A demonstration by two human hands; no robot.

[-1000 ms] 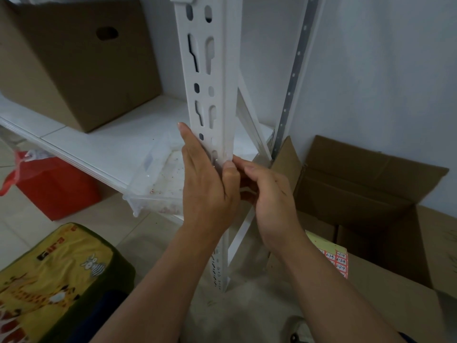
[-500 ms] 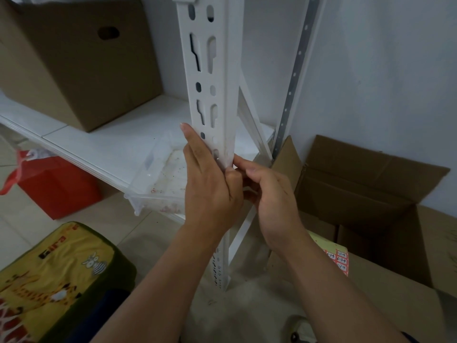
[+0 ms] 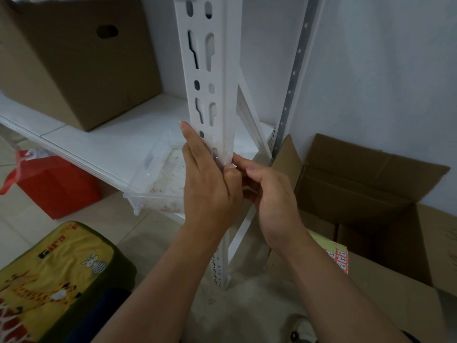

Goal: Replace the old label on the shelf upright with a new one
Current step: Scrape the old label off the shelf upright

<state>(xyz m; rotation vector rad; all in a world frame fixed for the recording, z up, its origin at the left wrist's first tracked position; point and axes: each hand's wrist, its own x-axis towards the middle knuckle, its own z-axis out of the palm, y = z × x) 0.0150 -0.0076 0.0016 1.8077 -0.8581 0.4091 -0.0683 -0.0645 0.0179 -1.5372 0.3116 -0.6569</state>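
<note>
White shelf upright [image 3: 217, 100]: left hand [image 3: 210, 184] pressing flat, right hand [image 3: 269, 191] grip pinching its edge.

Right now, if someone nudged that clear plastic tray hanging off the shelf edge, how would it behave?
The clear tray looks thin and light, so it would probably slide easily on the smooth white shelf. Its near corner juts past the shelf's front edge, so a push outward might tip it off. Its thin walls would likely flex rather than stay rigid.
</note>
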